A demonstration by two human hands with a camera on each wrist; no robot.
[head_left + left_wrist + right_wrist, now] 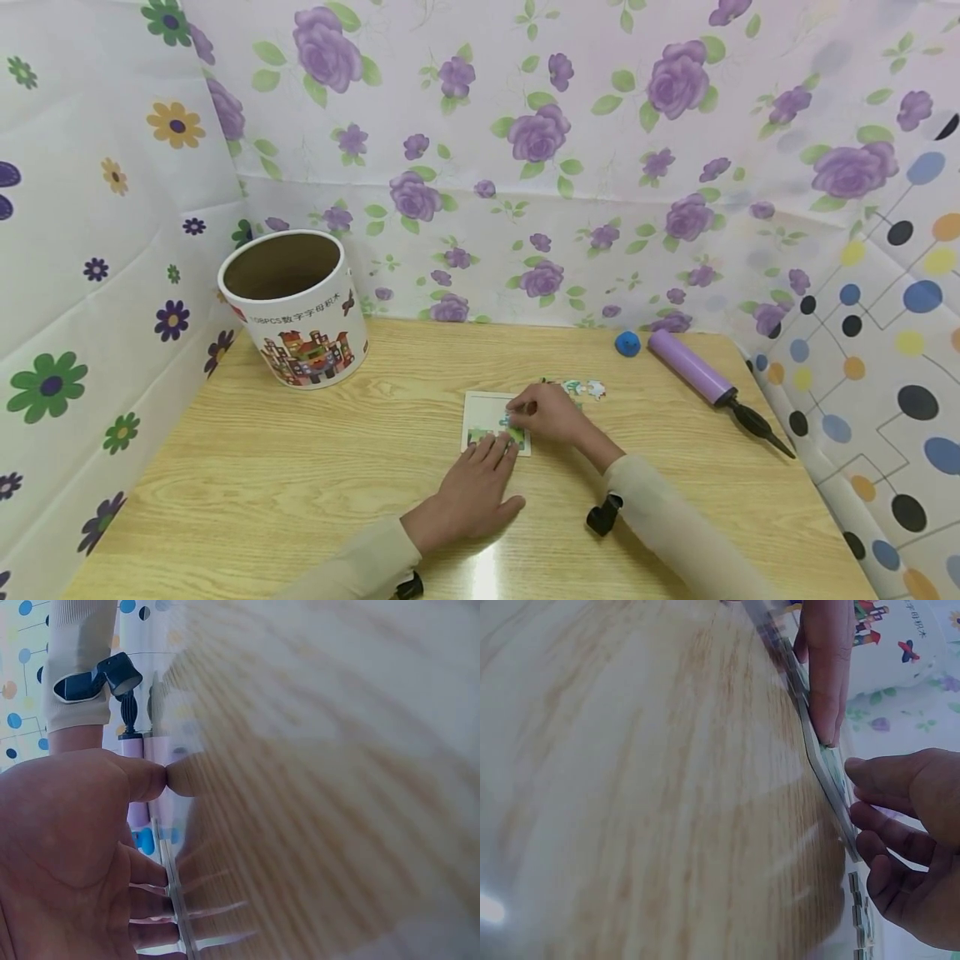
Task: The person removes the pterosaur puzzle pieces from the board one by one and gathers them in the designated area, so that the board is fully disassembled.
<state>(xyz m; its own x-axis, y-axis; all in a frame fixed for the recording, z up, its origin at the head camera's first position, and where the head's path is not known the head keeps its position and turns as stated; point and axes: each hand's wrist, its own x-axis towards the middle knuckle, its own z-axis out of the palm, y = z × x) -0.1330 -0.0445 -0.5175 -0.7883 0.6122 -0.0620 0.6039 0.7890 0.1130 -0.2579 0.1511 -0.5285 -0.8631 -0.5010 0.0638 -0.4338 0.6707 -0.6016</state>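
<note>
A small square puzzle tray (468,408) with a pale rim lies on the table, green pieces (477,436) along its near side. My left hand (476,492) rests with straight fingers on the tray's near edge and those pieces. Over the tray's right half, my right hand (551,414) pinches a small bluish puzzle piece (506,419) between thumb and forefinger, close above the board. The right wrist view shows the right thumb (885,774) beside the tray edge, the other fingers curled. Part of the board is hidden under both hands.
Loose puzzle pieces (576,387) lie just beyond the right hand. A large white bucket (318,333) with printed blocks stands at the back left. A small blue object (627,343) and a purple hand pump (693,367) lie at the back right. Patterned cloth (480,167) hangs behind.
</note>
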